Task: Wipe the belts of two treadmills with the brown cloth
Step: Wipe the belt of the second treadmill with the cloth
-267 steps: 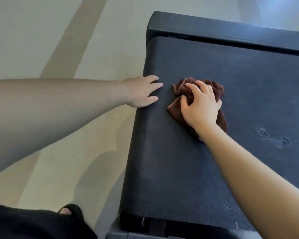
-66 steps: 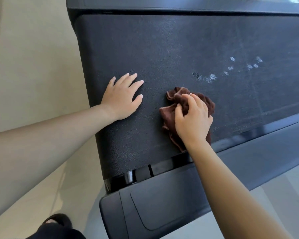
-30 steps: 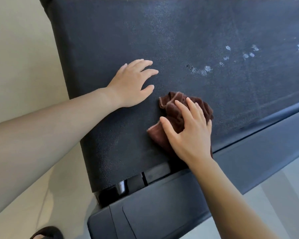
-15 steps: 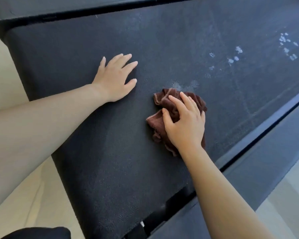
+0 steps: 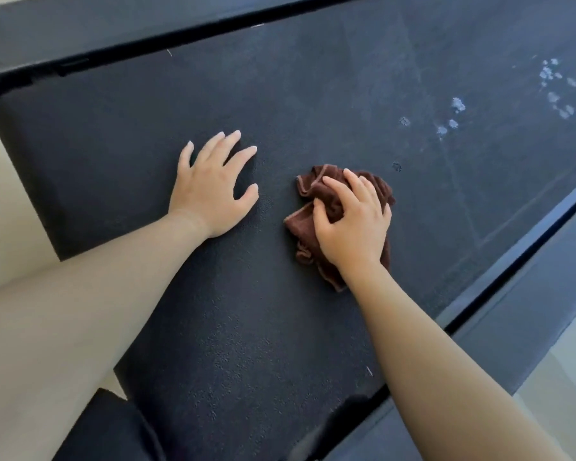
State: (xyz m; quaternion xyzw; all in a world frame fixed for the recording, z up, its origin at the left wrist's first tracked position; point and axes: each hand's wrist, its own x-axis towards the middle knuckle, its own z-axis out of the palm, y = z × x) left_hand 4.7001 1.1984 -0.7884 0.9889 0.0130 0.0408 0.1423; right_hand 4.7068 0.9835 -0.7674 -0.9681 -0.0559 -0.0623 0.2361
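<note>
Head view: right hand (image 5: 350,227) grips crumpled brown cloth (image 5: 308,185) on grainy belt (image 5: 246,327).

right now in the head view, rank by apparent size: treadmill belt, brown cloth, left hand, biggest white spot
1. treadmill belt, by far
2. left hand and brown cloth look alike; the right hand covers part of the cloth, so no ranking
3. white spot

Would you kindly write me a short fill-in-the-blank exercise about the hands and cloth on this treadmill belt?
The right hand grips the ____ cloth.
The left hand lies flat on the belt, to the ____ of the cloth.
Pale spots mark the belt to the cloth's upper ____.
Missing words: brown; left; right.
</note>
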